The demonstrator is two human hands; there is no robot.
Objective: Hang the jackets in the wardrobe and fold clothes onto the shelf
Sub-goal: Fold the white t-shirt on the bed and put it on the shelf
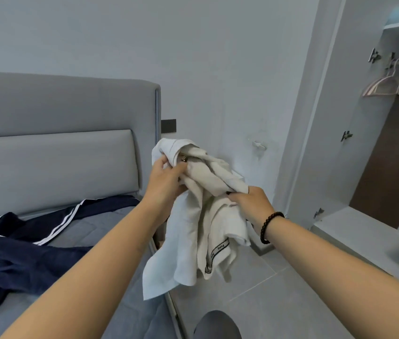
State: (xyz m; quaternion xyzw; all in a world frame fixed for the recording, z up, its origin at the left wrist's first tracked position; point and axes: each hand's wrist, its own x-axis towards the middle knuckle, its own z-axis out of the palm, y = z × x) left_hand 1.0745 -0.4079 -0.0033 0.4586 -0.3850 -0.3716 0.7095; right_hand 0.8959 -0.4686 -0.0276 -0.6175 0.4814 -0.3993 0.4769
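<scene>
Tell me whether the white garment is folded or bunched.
Bunched, not folded: the white garment hangs crumpled in mid-air, gripped by the left hand and right hand.

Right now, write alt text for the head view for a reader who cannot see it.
A person's left hand and right hand grip a crumpled cream fabric garment in mid-air between a grey upholstered bed and an open white wardrobe. A navy jacket with white stripes lies on the bed; pale pink hangers hang on the wardrobe rail.
</scene>
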